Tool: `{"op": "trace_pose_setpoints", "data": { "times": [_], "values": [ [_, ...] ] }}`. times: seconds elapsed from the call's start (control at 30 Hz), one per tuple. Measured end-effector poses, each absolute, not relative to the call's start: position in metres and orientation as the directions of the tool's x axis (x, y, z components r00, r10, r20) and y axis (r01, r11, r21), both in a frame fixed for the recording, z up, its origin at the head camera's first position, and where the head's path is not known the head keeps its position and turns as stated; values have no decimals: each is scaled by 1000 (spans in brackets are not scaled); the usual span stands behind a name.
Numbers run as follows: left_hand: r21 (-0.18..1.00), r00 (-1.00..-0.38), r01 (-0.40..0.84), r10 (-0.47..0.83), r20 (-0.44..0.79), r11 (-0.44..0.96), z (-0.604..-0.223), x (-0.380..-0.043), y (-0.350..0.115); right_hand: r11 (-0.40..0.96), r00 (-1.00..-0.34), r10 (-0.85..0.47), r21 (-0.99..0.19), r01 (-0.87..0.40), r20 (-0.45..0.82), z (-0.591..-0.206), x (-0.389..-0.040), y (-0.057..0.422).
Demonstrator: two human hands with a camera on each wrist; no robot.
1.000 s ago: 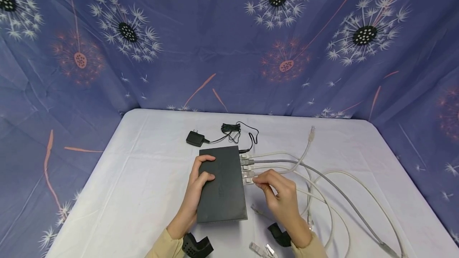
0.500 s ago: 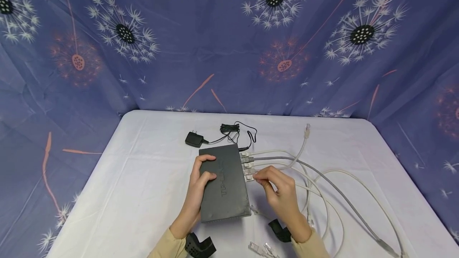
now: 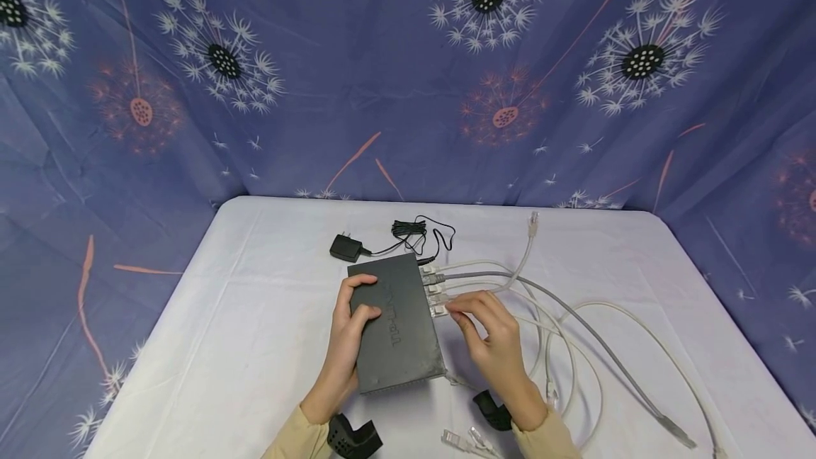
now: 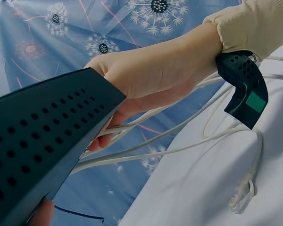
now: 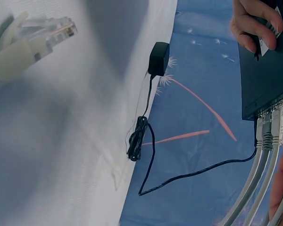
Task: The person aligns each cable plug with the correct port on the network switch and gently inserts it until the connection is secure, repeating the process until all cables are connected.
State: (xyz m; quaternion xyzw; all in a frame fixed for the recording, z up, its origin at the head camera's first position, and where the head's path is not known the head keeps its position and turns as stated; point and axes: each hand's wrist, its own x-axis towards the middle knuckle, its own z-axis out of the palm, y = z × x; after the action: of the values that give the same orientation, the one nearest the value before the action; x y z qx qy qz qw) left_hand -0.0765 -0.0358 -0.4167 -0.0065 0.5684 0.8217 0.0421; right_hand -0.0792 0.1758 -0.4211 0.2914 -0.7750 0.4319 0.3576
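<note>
My left hand (image 3: 347, 335) grips the left side of a dark network switch (image 3: 398, 338), held tilted above the table. In the right wrist view, the fingers (image 5: 257, 23) of that hand curl under its labelled underside. Several network cable plugs sit in a row along the right side of the switch, one on a grey cable (image 3: 574, 303), the others on whitish cables. My right hand (image 3: 494, 346) pinches the whitish cable at the nearest plug (image 3: 440, 310). Its fingertips are partly hidden behind the switch in the left wrist view.
A black power adapter (image 3: 346, 247) lies behind the switch, its bundled cord (image 3: 409, 229) running to the switch's far corner. Loose cable ends with clear plugs (image 3: 455, 439) lie at the front. Another free plug (image 3: 533, 224) points up at the back. Looped cables cover the right side.
The switch has tilted and turned a little, its raised lettering now showing. Both hands and the plugged-in cables have shifted slightly left with it. The right hand keeps its pinch.
</note>
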Motion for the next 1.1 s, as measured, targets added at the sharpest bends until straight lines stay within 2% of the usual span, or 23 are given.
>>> {"op": "trace_pose_setpoints", "data": {
  "times": [0.5,1.1],
  "values": [
    [913,-995,-85,80,-58,-399,-424,-80,-41,452,-599,-78,-507,-734,797,-426,-70,186],
    [910,-993,-97,97,-63,-404,-427,-78,-43,500,-701,-27,-598,-626,712,-439,-50,217]
  ]
}}
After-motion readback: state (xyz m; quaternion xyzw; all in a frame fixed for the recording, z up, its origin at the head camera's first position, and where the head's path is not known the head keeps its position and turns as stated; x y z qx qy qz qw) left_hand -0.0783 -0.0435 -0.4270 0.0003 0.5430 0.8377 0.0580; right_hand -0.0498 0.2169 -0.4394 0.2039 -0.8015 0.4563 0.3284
